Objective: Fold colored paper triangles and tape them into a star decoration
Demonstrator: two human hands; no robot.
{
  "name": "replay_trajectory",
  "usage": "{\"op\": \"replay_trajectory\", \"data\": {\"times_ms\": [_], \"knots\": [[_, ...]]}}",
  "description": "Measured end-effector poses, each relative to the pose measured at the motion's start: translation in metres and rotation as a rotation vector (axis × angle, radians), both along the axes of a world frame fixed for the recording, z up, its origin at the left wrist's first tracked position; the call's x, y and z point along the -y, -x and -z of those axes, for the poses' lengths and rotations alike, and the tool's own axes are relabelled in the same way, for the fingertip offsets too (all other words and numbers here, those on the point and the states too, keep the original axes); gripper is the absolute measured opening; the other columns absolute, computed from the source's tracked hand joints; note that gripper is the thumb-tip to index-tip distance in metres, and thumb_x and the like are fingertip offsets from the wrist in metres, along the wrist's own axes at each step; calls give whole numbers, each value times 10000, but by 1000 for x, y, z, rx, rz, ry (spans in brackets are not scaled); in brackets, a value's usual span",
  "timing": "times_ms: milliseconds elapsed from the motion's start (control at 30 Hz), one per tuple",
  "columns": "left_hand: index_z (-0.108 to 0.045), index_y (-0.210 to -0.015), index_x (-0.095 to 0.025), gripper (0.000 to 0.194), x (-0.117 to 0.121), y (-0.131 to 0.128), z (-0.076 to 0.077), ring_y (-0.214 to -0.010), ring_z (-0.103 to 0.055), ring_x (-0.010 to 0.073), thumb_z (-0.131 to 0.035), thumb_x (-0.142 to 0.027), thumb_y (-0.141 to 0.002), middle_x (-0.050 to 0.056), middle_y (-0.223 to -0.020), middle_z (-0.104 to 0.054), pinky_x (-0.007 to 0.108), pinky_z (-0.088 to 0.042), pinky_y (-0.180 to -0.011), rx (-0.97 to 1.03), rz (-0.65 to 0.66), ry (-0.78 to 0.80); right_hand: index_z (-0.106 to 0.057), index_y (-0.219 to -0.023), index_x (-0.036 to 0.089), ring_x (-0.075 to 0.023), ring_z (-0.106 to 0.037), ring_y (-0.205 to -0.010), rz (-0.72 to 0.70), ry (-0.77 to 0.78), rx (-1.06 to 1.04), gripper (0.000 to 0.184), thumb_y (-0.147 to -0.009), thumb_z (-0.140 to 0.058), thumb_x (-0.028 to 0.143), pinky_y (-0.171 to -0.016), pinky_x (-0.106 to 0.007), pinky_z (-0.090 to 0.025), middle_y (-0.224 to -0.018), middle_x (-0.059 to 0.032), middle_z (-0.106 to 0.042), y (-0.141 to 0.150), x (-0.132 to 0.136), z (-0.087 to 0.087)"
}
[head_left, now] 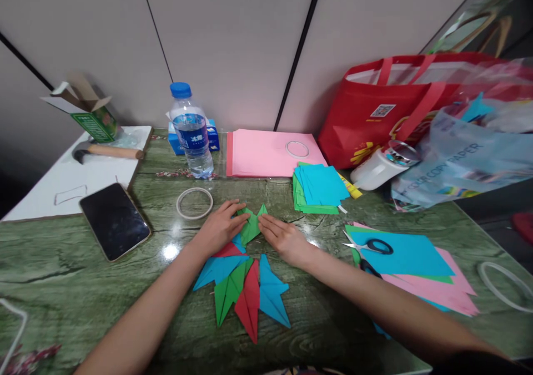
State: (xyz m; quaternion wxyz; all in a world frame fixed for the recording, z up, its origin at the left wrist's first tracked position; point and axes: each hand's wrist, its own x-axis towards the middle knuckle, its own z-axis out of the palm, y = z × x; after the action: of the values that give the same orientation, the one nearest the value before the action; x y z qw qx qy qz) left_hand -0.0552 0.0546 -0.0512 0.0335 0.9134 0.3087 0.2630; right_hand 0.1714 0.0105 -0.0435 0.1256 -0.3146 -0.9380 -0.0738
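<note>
A green folded paper piece (251, 228) with pointed tips lies at the top of a ring of folded pieces on the table. My left hand (222, 226) holds its left side, fingertips pressed on the paper. On the opposite edge, the closed fingers of my right hand (285, 239) grip it. Below are a blue folded piece (222, 268), a green one (234, 289), a red one (249, 303) and a separate-looking blue one (272, 292). More red and blue paper is partly hidden under my left hand.
Around the work stand a water bottle (194, 133), a phone (115, 221), a tape roll (194, 203) and a hammer (108, 151). Cut blue squares (322, 183), pink sheets (270, 153), scissors (372, 246) on coloured paper, a white cup (377, 167) and a red bag (362, 109) are to the right.
</note>
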Motion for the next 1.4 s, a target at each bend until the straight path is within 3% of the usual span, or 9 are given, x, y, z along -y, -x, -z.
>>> {"op": "replay_trajectory", "data": {"times_ms": [200,433,1000,1167,1400], "knots": [[-639,-1060,-168,225,1,0,-1,-1157,-495,259,-497,-215,-892,135,-1138,-602,445,-515,-882,5,4,7,-614,-1106,4,-270,-538,-1170,0,-17,-7,302,-846,-467,45,-921,-373,-511,-1185,-227,-604,1,1,0],[-643,-1056,-163,226,1,0,-1,-1161,-493,257,-496,-208,-891,139,-1140,-599,441,-510,-892,8,4,7,-631,-1087,26,-258,-558,-1146,12,-81,1,293,-864,-446,69,-915,-345,-519,-1172,-190,-625,1,2,-1],[-622,-1085,-162,239,0,-1,-2,-1157,-488,252,-480,-211,-899,137,-1154,-579,437,-501,-899,-9,3,9,-573,-1211,70,-253,-451,-1257,33,-16,-74,367,-871,-435,57,-957,-386,-490,-1264,-163,-569,-2,4,5],[-614,-1098,-183,244,1,-1,-3,-1155,-491,247,-473,-219,-902,124,-1155,-576,437,-500,-899,-27,-7,10,-580,-1194,67,-231,-370,-1316,12,1,-130,342,-888,-427,65,-999,-377,-459,-1273,-167,-561,-5,3,12],[-618,-1089,-159,241,1,-2,-2,-1144,-495,251,-483,-197,-893,136,-1160,-576,428,-503,-899,-43,-2,1,-591,-1169,43,-225,-373,-1311,-32,-18,-160,333,-895,-401,61,-1029,-366,-439,-1251,-169,-578,-5,0,14]]}}
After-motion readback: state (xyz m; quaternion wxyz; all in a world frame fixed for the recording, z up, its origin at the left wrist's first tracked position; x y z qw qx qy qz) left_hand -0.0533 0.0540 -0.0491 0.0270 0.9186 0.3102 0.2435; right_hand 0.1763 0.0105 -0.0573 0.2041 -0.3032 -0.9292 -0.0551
